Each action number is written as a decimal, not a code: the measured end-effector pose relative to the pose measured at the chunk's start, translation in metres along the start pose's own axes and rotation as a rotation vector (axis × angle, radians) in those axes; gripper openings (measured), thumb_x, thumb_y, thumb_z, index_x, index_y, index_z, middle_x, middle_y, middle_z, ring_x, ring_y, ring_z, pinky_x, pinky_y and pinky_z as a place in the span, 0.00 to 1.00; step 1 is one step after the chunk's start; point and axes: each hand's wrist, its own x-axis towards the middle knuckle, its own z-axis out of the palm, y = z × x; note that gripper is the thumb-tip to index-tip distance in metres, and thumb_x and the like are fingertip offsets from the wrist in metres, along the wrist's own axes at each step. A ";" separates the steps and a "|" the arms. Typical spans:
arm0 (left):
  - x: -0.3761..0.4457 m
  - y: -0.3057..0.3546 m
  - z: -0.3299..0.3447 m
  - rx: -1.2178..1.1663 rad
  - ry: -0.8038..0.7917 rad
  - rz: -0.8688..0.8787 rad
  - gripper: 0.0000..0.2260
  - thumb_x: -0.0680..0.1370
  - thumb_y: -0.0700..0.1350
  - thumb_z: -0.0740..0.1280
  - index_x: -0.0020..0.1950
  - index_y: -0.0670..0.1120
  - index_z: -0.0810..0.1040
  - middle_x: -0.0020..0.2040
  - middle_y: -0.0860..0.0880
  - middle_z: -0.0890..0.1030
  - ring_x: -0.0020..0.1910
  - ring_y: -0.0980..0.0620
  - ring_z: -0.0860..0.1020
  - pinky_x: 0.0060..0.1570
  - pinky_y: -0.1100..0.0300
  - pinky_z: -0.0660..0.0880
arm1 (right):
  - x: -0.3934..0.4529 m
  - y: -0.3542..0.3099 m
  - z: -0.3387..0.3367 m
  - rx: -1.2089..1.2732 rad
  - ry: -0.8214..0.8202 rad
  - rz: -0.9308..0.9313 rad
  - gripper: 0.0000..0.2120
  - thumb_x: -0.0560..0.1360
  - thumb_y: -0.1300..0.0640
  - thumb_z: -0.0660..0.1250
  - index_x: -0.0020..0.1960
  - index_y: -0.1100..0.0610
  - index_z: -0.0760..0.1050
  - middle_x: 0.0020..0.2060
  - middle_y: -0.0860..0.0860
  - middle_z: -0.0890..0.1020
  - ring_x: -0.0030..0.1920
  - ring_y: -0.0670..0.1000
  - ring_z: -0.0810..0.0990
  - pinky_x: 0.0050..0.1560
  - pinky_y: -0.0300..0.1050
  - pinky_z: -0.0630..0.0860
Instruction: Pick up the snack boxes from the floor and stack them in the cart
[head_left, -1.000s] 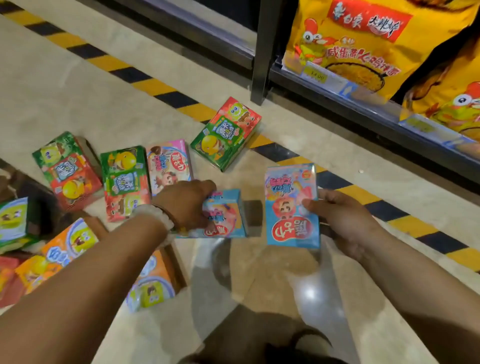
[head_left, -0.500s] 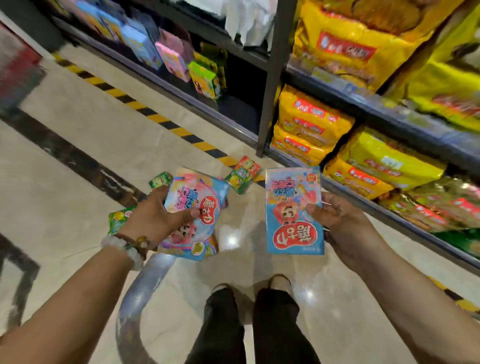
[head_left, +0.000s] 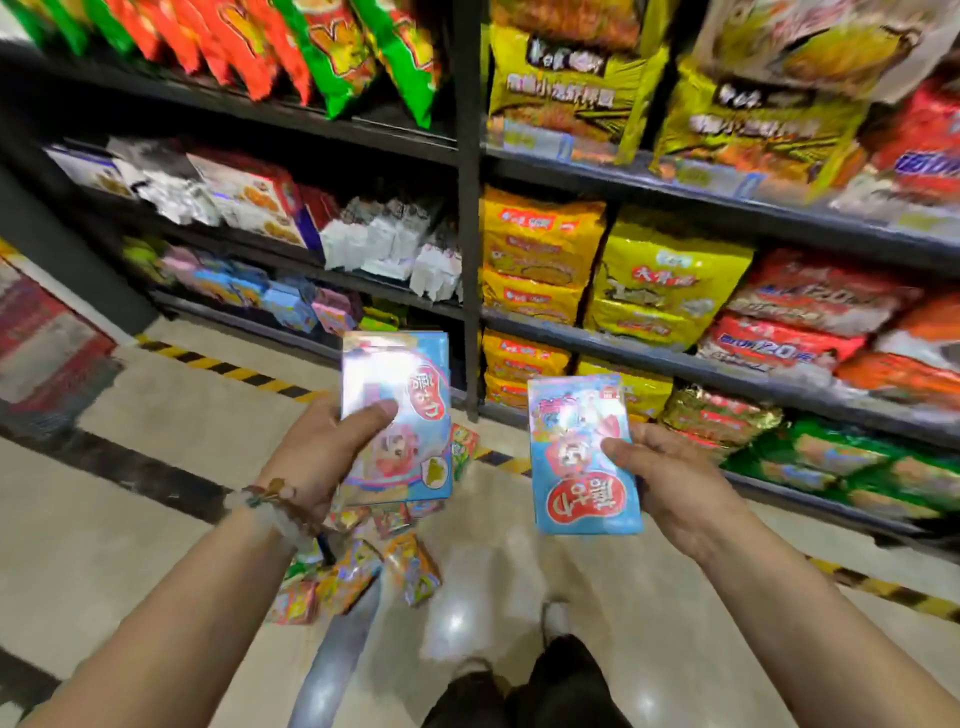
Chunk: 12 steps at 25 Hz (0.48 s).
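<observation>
My left hand grips a blue and pink snack box by its left edge, thumb across the front. My right hand grips a second blue snack box with a red logo by its right edge. Both boxes are held upright at waist height, side by side and apart. Several more snack boxes in orange, green and red lie scattered on the floor below my left hand. A grey curved bar, maybe the cart's handle, shows at the bottom; the cart's basket is hidden.
Dark store shelves packed with yellow, red and green snack bags stand right ahead. A yellow-and-black stripe runs along the shelf base on the glossy beige floor. My legs and shoe are at the bottom.
I have stood up from the floor with one box in each hand. The view has swung upward from the floor boxes to the shelves, and both boxes have risen with my hands.
</observation>
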 end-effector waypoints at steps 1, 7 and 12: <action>-0.007 0.010 0.008 -0.035 -0.045 -0.008 0.10 0.71 0.42 0.71 0.51 0.42 0.80 0.44 0.43 0.85 0.37 0.48 0.83 0.38 0.56 0.81 | -0.016 -0.001 -0.003 0.031 0.038 -0.021 0.09 0.76 0.66 0.63 0.55 0.63 0.76 0.40 0.55 0.85 0.34 0.52 0.83 0.36 0.43 0.79; -0.037 0.035 0.066 0.071 -0.280 0.008 0.09 0.74 0.39 0.68 0.52 0.37 0.79 0.44 0.41 0.84 0.37 0.48 0.83 0.39 0.55 0.81 | -0.108 0.005 -0.042 0.241 0.283 -0.108 0.05 0.76 0.64 0.63 0.50 0.62 0.77 0.37 0.53 0.85 0.33 0.50 0.83 0.32 0.41 0.79; -0.078 0.048 0.150 0.163 -0.565 0.040 0.12 0.71 0.42 0.73 0.52 0.40 0.78 0.46 0.43 0.85 0.40 0.46 0.84 0.39 0.53 0.81 | -0.193 0.030 -0.095 0.373 0.549 -0.173 0.11 0.76 0.61 0.65 0.57 0.62 0.76 0.47 0.59 0.84 0.44 0.58 0.83 0.49 0.53 0.79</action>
